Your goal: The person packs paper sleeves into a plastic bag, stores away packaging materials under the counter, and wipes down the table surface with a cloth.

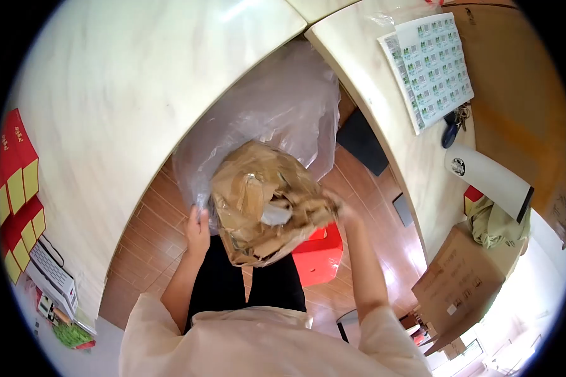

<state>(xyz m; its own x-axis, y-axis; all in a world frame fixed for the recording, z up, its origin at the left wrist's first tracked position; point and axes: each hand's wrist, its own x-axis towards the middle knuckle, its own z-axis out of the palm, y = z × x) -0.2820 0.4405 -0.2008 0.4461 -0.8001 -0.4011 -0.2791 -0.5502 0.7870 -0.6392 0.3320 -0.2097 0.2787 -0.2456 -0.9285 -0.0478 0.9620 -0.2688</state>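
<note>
A crumpled brown bundle (251,220), glossy like packing tape or plastic-covered paper, sits above my lap with a whitish piece (275,215) in its middle. Behind it a large clear plastic bag (264,100) spreads up between the two tables. My left hand (198,232) is at the left, its fingers pinching the edge of the clear bag. At the bundle's right edge is my right hand (344,212), somewhat blurred, its fingers closed on the brown material.
A red stool (321,257) stands beside my legs. Pale curved tables (138,63) surround me. Right table: sticker sheets (431,69), keys (459,119), a white cup-like tube (489,176). Cartons (459,276) stand at the right. Red-and-yellow boxes (20,163) and a keyboard-like device (51,270) are at left.
</note>
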